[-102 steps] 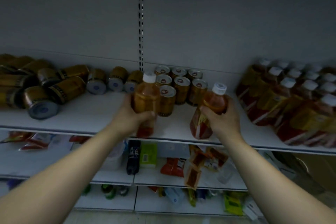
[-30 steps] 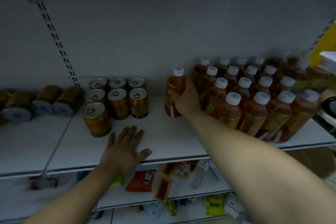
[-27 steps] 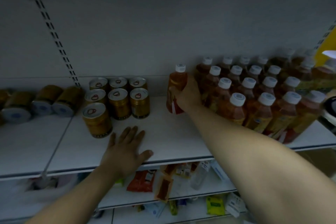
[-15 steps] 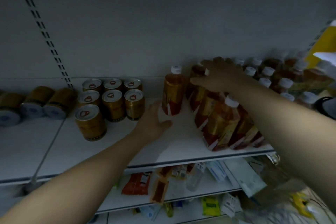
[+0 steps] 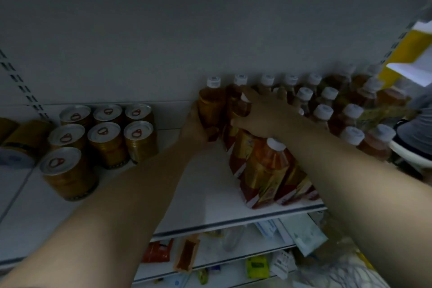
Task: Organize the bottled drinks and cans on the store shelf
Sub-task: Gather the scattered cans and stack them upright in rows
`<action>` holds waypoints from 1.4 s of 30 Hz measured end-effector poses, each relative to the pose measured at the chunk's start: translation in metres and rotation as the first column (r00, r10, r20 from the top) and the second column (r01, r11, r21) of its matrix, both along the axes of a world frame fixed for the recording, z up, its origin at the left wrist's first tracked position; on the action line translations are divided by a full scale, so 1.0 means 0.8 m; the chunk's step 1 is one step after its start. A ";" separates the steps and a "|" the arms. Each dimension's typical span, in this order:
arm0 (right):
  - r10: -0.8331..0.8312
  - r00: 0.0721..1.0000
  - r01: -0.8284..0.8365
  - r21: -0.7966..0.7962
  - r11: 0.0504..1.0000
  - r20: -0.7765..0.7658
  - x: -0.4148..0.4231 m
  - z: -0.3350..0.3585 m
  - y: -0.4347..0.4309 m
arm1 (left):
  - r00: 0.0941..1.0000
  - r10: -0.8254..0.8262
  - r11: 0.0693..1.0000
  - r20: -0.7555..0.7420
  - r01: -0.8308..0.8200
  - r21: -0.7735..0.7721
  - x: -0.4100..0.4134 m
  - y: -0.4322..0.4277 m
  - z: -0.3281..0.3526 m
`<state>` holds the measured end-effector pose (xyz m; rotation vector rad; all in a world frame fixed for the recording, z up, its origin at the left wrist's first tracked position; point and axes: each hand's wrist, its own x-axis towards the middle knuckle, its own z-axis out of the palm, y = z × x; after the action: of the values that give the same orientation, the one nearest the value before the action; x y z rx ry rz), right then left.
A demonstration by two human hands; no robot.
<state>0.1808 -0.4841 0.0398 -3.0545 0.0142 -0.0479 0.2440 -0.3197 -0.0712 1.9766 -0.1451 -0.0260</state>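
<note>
Several orange tea bottles with white caps [image 5: 325, 112] stand packed on the right of the white shelf [image 5: 210, 194]. The leftmost bottle [image 5: 211, 103] stands at the back, and my left hand [image 5: 196, 127] wraps around its lower part. My right hand [image 5: 261, 113] is closed over the top of a neighbouring bottle [image 5: 240, 110] in the front rows, hiding its cap. A front bottle [image 5: 264, 170] leans left near the shelf edge. Several gold cans [image 5: 105, 133] stand upright left of centre.
More gold cans [image 5: 16, 140] lie on their sides at the far left. A yellow and white sign [image 5: 411, 51] hangs at the upper right. Lower shelves hold small packets [image 5: 187, 255] and boxes. Bare shelf lies between the cans and the bottles.
My left hand moved from flat on the shelf front to the leftmost bottle. My right hand let go of that bottle and shifted onto the neighbouring bottles. The view turned right.
</note>
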 end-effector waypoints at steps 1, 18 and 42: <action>-0.003 1.000 0.003 0.012 1.000 -0.015 -0.002 0.003 0.001 | 1.000 0.002 1.000 -0.001 -0.002 -0.001 0.013 0.001 -0.010; 0.305 0.947 -0.286 -0.168 0.943 0.097 -0.015 0.054 0.090 | 0.998 0.023 0.864 -0.051 0.006 0.503 -0.198 0.141 0.107; 0.592 0.801 -0.558 0.243 0.793 -0.090 -0.087 -0.069 0.715 | 0.769 0.635 0.659 -0.079 -0.485 0.575 -0.290 0.703 0.076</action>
<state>0.1109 0.0879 -0.0156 -2.7060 -0.8485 0.2296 0.0123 0.2427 -0.0100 2.4617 0.7588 0.0775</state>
